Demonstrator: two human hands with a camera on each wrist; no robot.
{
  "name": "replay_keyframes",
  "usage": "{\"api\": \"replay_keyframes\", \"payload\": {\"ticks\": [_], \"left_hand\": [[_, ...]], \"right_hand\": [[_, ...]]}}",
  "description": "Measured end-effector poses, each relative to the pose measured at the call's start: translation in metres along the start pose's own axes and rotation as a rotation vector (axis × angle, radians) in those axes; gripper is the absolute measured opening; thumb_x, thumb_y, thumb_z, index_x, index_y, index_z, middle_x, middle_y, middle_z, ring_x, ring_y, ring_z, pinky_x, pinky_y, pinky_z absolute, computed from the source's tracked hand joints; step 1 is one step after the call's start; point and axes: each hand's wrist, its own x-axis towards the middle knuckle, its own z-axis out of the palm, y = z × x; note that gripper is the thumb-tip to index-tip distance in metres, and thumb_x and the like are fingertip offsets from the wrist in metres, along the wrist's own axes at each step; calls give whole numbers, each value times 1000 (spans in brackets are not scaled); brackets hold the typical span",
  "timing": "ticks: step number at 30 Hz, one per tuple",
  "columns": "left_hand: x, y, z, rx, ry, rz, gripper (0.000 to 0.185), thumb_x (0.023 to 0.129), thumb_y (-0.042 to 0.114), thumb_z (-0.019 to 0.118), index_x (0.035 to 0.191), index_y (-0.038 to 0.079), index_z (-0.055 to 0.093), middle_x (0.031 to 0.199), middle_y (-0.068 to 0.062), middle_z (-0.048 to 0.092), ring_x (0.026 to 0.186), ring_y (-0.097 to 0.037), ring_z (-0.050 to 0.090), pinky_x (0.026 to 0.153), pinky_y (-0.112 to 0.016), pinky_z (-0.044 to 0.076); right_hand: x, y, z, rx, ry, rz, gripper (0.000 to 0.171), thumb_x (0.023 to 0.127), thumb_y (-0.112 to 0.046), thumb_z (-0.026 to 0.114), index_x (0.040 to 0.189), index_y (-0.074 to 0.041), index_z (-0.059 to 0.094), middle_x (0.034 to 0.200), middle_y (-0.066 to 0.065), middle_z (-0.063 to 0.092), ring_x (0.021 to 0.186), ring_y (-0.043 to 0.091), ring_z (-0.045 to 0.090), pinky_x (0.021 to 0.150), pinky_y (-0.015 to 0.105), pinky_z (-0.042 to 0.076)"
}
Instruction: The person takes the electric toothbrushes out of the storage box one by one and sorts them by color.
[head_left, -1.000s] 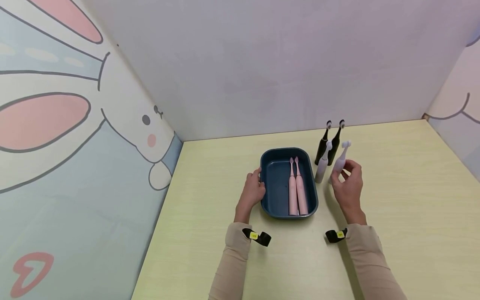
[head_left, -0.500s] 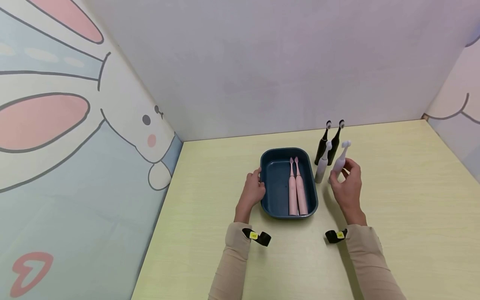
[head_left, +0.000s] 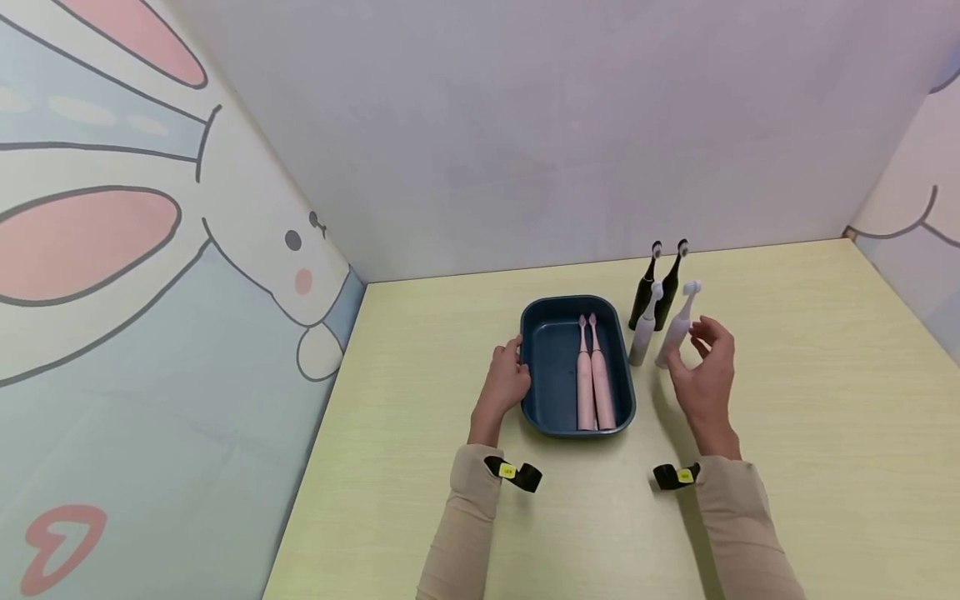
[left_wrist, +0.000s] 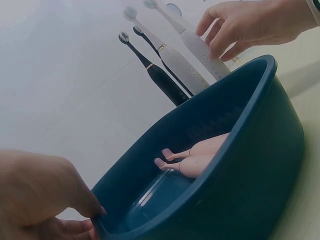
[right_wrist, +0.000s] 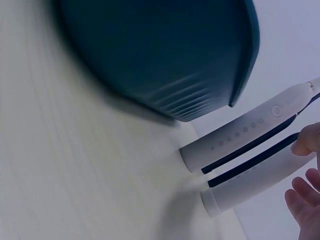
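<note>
My left hand [head_left: 502, 385] grips the left rim of a dark blue plastic basin [head_left: 550, 375], thumb over the edge in the left wrist view. Two pink electric toothbrushes [head_left: 602, 387] lie side by side in the basin's right half, heads toward the far end. Right of the basin, two white electric toothbrushes stand upright on the table. Around the right-hand white toothbrush [head_left: 678, 331], my right hand [head_left: 707, 377] is spread loosely, thumb by the handle and fingers apart from it. The other white toothbrush [head_left: 644, 335] stands between it and the basin.
Two black electric toothbrushes [head_left: 668, 293] stand upright behind the white ones, near the back wall [head_left: 525, 150]. A pale wooden table [head_left: 405, 400] carries everything. A wall with a cartoon rabbit [head_left: 255, 250] borders it on the left.
My right hand has loosened from the right-hand white toothbrush and drawn slightly to the right, leaving it standing. The left hand and basin have not moved.
</note>
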Motion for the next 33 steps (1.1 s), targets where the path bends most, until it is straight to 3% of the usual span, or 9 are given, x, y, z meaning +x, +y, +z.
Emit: {"api": "replay_keyframes", "payload": {"ticks": [11, 18, 22, 27, 33], "left_hand": [[1, -1, 0, 5, 7, -3, 53, 96, 7, 46, 148, 9, 35, 112, -11, 46, 93, -20, 48, 84, -35, 43], [0, 0, 0, 2, 6, -2, 53, 96, 7, 46, 148, 9, 35, 111, -11, 46, 94, -21, 48, 85, -36, 43], [0, 0, -1, 9, 8, -3, 53, 96, 7, 46, 148, 9, 35, 111, -11, 46, 94, -21, 47, 86, -36, 43], [-1, 1, -2, 17, 5, -5, 53, 96, 7, 46, 148, 9, 35, 110, -10, 46, 94, -20, 47, 85, -35, 42], [-1, 1, -2, 12, 2, -5, 53, 96, 7, 46, 148, 9, 35, 111, -11, 46, 94, -21, 48, 86, -36, 43]], "right_hand": [[-10, -29, -13, 94, 49, -4, 59, 81, 3, 66, 135, -7, 44, 120, 4, 51, 109, 6, 49, 98, 20, 41], [-24, -46, -12, 130, 17, -8, 63, 80, 6, 67, 137, -8, 43, 121, -2, 51, 111, 5, 49, 98, 17, 41], [-33, -52, -6, 160, -19, -38, 62, 79, 9, 67, 135, -3, 43, 120, 4, 52, 110, 9, 50, 96, 16, 42], [-46, -74, 3, 189, -90, -87, 57, 78, 15, 64, 130, 11, 42, 120, 22, 51, 108, 23, 52, 96, 15, 42], [-54, -66, 23, 165, -173, -150, 60, 77, 13, 69, 131, 7, 43, 120, 23, 52, 106, 30, 52, 95, 11, 41]]}}
